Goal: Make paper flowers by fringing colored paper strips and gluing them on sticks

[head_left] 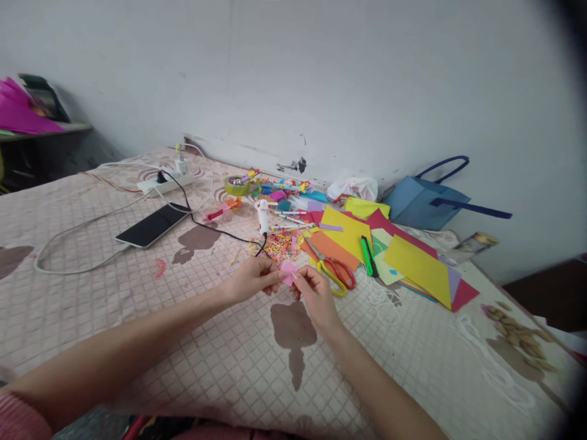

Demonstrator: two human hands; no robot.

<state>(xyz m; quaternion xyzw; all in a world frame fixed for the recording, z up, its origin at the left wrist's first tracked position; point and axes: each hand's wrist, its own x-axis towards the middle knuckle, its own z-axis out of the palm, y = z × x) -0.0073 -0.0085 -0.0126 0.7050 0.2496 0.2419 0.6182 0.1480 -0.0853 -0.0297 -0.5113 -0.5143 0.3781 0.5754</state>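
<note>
A small piece of pink paper (288, 272) is held up between my two hands. My left hand (254, 279) pinches its left edge between thumb and fingers. On the other side, my right hand (315, 293) grips it with the thumb across the front. Just behind my hands lies a heap of tiny coloured paper strips (279, 245). Right of the heap rest scissors (337, 272) with red and yellow handles. A white glue gun (263, 217) with a black cord stands beyond the heap.
Coloured paper sheets (417, 269) and a green cutter (368, 255) lie to the right. A tablet (153, 225) and a power strip (166, 183) with cables are on the left. At the back right sits a blue bag (424, 201). Peanuts (523, 336) lie near the right edge.
</note>
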